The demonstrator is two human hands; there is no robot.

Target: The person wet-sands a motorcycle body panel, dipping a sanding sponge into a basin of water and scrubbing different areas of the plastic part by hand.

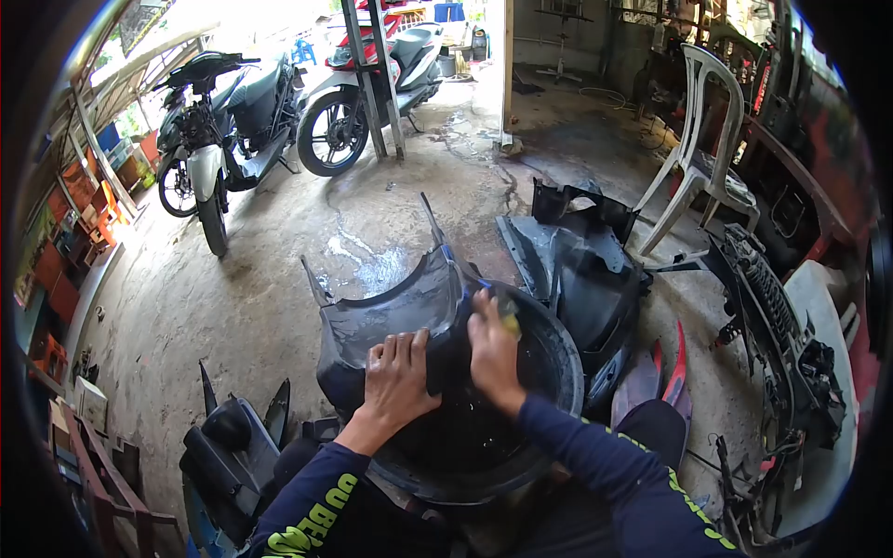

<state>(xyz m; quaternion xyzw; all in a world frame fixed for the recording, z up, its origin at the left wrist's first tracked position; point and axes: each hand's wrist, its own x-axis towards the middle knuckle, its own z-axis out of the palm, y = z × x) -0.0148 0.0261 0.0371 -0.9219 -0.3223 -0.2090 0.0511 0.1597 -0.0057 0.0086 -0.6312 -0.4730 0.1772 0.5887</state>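
Only got the head cam here, so this is all from that one view. The left hand (395, 377) is laid over the near part of a dark plastic panel (391, 316), fingers side by side and thumb out to the side. Can't tell if that grip is really pinching it, since the underside is hidden. The right hand (493, 353) is at the panel's right edge, its grip pressed together on what looks like a yellowish pad (510, 321), though it's pretty blurred. The panel itself is tilted over a round black tub (567, 367), with two thin prongs pointing away from the wearer. Dark blue sleeves with neon lettering on both arms.

Right of the tub there's a stack of grey and black panels (595, 288), and nearer in, some red-edged panels (684, 377). A black molded part (233, 446) sits lower left on the concrete floor (158, 321). Further back: a white plastic chair (693, 130) on the right, plus a black and white scooter (256, 116) and a red and white one (409, 70) parked on the left.
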